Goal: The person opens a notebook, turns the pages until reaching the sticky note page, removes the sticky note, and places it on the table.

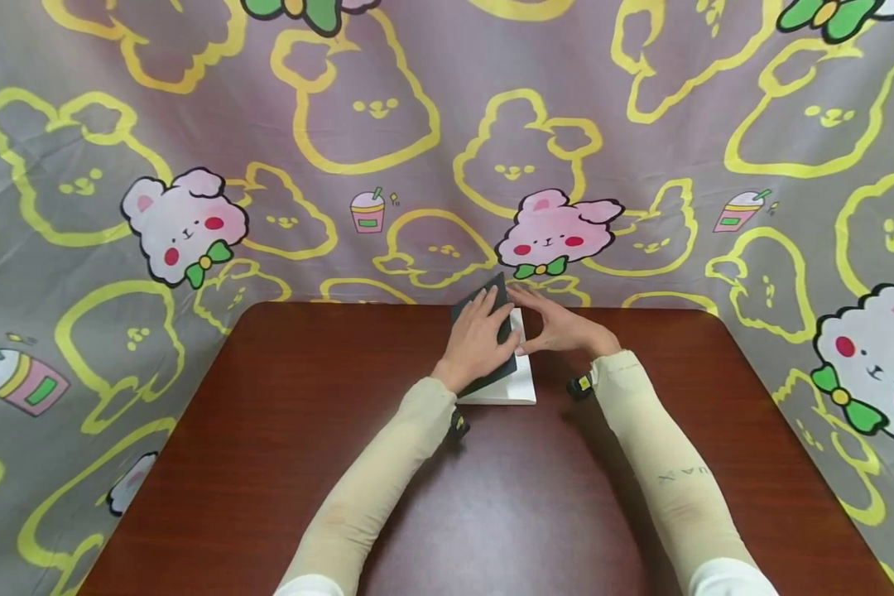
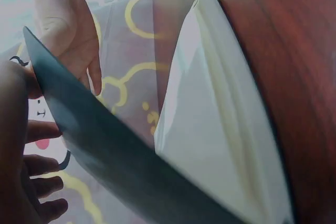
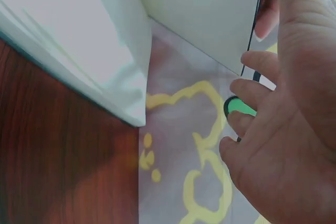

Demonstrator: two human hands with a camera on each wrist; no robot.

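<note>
A notebook with a dark cover and white pages (image 1: 520, 385) lies near the table's far edge. Its dark cover (image 2: 100, 124) is lifted at a slant off the white pages (image 2: 197, 108). My left hand (image 1: 477, 335) rests on the cover's outer face, fingers extended and spread. Just to the right, my right hand (image 1: 559, 324) is at the notebook's far right side, its thumb apart from the fingers. In the right wrist view, the right hand's fingertips (image 3: 252, 93) are beside the lifted cover's corner; whether they touch it I cannot tell.
The notebook lies on a dark reddish-brown table (image 1: 305, 397) with rounded corners. A grey curtain (image 1: 417, 149) printed with cartoon animals hangs behind the table and along both sides. Each wrist carries a small black camera (image 1: 581, 386).
</note>
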